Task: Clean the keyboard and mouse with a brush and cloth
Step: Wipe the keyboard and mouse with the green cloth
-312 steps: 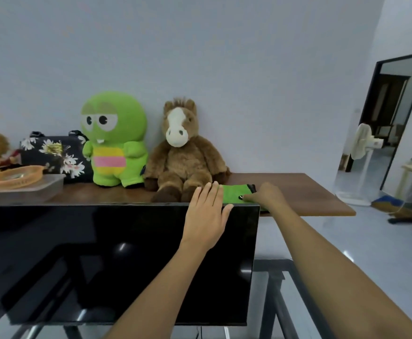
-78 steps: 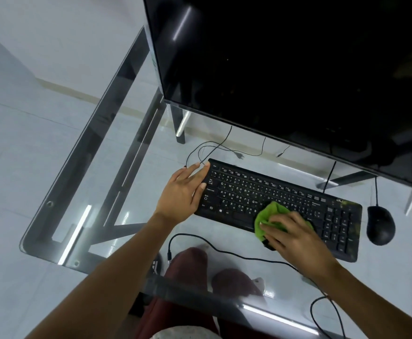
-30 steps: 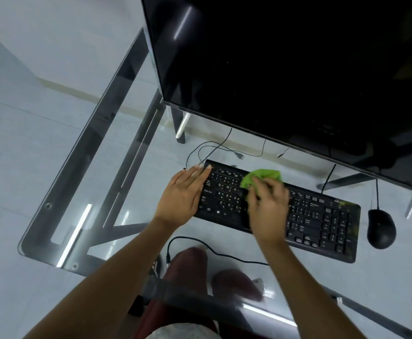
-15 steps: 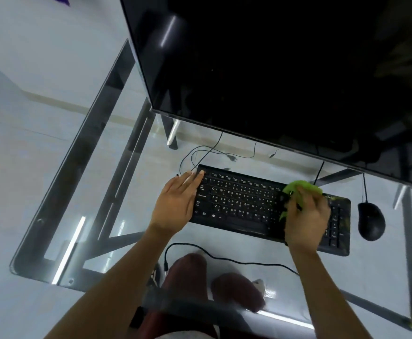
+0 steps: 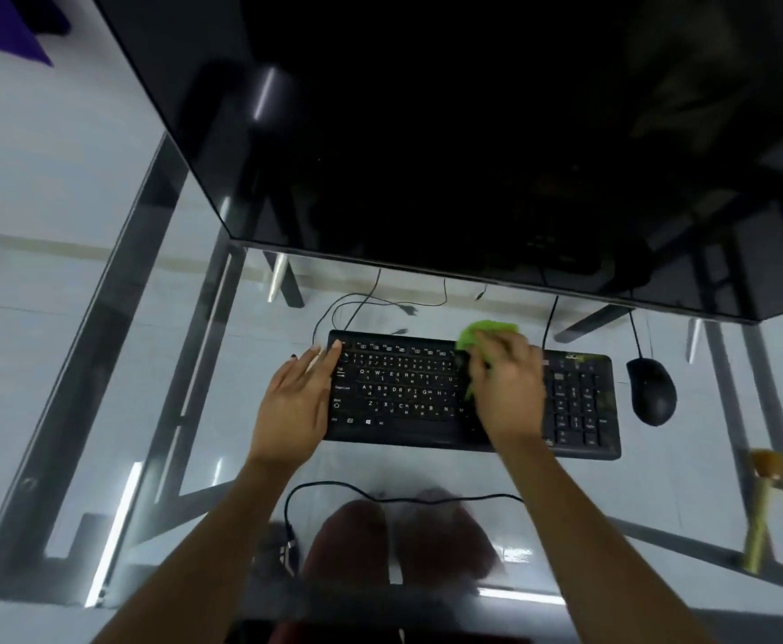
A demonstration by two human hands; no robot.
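Note:
A black keyboard [image 5: 403, 392] lies on the glass desk [image 5: 686, 476] below a dark monitor. My left hand [image 5: 294, 404] rests flat with straight fingers on the keyboard's left end. My right hand [image 5: 508, 388] presses a green cloth [image 5: 484, 334] onto the keys right of the keyboard's middle; most of the cloth is hidden under the hand. A black mouse [image 5: 652, 390] sits to the right of the keyboard, apart from both hands. A brush [image 5: 761, 508] with a pale handle and brown bristles lies at the desk's right edge.
The large black monitor [image 5: 473, 132] overhangs the far side of the desk. Black cables [image 5: 380, 492] run across the glass near my knees and behind the keyboard. Metal frame bars show through the glass on the left and right.
My right hand has slid the cloth across the keyboard, first rightward from the left-centre keys, then slightly back toward the middle. The left hand stays on the keyboard's left end.

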